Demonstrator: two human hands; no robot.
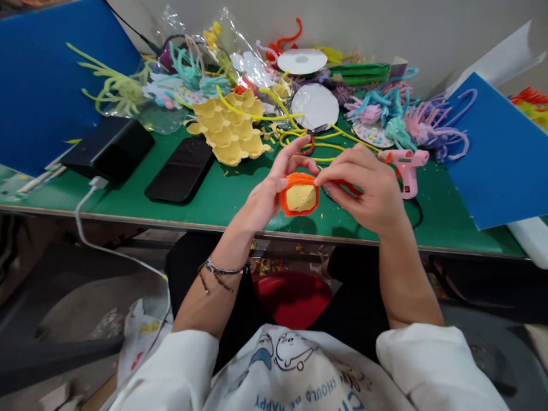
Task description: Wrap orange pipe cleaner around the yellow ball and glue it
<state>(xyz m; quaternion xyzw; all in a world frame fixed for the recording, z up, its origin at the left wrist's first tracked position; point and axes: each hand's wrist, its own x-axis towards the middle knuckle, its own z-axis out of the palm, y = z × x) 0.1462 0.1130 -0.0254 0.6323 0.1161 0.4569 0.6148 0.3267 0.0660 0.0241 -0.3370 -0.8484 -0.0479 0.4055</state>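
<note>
A small yellow egg-carton cup point(301, 197) with a fuzzy orange pipe cleaner point(294, 213) around its rim is held above the front of the green table. My left hand point(268, 197) grips the cup from its left side, thumb at the upper edge. With fingertips pinched at the cup's upper right, my right hand point(370, 185) holds the pipe cleaner; a reddish-orange length of it shows under those fingers. Behind my hands lie red-handled scissors point(315, 131), partly hidden, among yellow pipe cleaners point(334, 136). Right of my right hand is a pink glue gun point(406, 165).
A torn yellow egg carton point(233, 128), a black phone point(180, 171) and a black box with a white cable point(109, 149) lie to the left. White discs point(315, 107) and pipe-cleaner bundles point(385, 108) crowd the back. Blue boards point(492, 154) stand at both sides.
</note>
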